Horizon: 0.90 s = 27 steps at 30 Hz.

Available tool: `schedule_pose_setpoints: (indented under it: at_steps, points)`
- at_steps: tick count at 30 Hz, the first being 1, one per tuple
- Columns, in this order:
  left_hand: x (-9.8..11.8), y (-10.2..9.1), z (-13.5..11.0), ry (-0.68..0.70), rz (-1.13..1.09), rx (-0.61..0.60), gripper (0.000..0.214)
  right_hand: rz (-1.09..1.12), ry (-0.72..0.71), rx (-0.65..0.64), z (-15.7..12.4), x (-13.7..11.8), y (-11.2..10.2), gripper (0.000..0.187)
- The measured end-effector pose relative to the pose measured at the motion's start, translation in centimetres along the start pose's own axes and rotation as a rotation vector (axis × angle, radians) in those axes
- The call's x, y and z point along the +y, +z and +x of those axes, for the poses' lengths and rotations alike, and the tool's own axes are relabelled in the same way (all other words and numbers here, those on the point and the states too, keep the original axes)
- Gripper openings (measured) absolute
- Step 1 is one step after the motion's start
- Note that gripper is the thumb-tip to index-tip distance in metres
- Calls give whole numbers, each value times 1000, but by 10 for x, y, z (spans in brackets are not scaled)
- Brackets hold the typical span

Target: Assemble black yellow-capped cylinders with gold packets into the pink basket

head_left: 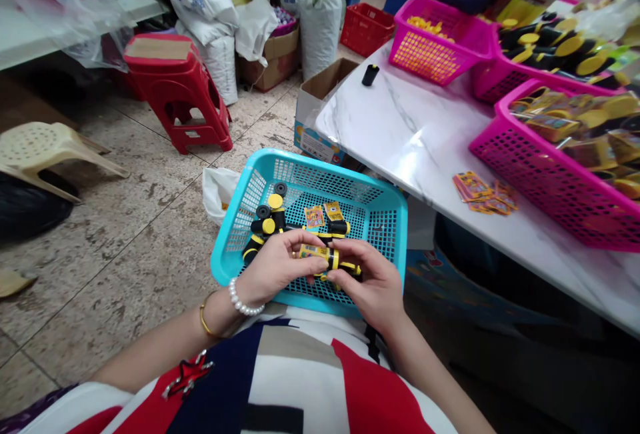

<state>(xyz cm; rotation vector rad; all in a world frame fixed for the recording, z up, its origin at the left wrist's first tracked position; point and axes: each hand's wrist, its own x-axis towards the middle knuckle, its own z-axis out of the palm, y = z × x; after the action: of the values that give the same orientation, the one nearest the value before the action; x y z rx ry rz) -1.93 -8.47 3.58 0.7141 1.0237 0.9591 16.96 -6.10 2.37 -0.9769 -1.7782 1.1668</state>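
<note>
A turquoise basket (pixel 385 214) rests on my lap. Inside it lie several black and yellow toy parts (pixel 267 217) and small printed cards (pixel 315 216). My left hand (pixel 275 267) and my right hand (pixel 373 284) meet over the basket's near side, both pinching a black and yellow toy piece (pixel 330 259) with a small yellow label on it. My left wrist wears a pearl bracelet and a gold bangle.
A white marble table (pixel 415 134) stands to the right with pink baskets (pixel 545 174) of toy parts, a stack of cards (pixel 483 193) and a black cap (pixel 370 75). On the tiled floor are a red stool (pixel 175 87), a beige stool (pixel 45 151), bags and boxes.
</note>
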Motion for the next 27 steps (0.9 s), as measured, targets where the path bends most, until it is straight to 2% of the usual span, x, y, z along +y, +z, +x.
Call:
schedule_pose_setpoints:
  at_steps: [2, 3, 6, 8, 11, 14, 17, 20, 23, 27]
  points:
    - [1, 0, 1, -10, 29, 4, 30, -27, -3, 40, -1, -1, 0, 46]
    - [1, 0, 1, -17, 32, 7, 30, -48, -25, 60, -2, -2, 0, 44]
    - [3, 4, 2, -13, 79, 11, 30, -141, -127, 63, -3, -6, -5, 21]
    - [7, 9, 4, 25, 133, -3, 29, -154, -153, 77, -3, -7, -8, 14]
    - [12, 17, 9, 81, 165, -59, 28, -57, -63, 115, -5, -8, -12, 17]
    - [14, 20, 13, 82, 127, -109, 27, -46, -2, 103, -8, -10, -16, 31]
    - [9, 18, 13, 63, 100, -140, 28, -197, -96, 72, -9, -13, -16, 36]
    - [3, 14, 12, 33, 90, -113, 32, -288, -170, 61, -7, -13, -14, 33]
    - [1, 10, 12, -2, 69, -79, 34, -139, -81, 32, -2, -7, -13, 29]
    - [1, 10, 12, -51, 81, -62, 37, 191, 80, -97, 2, 3, -15, 24]
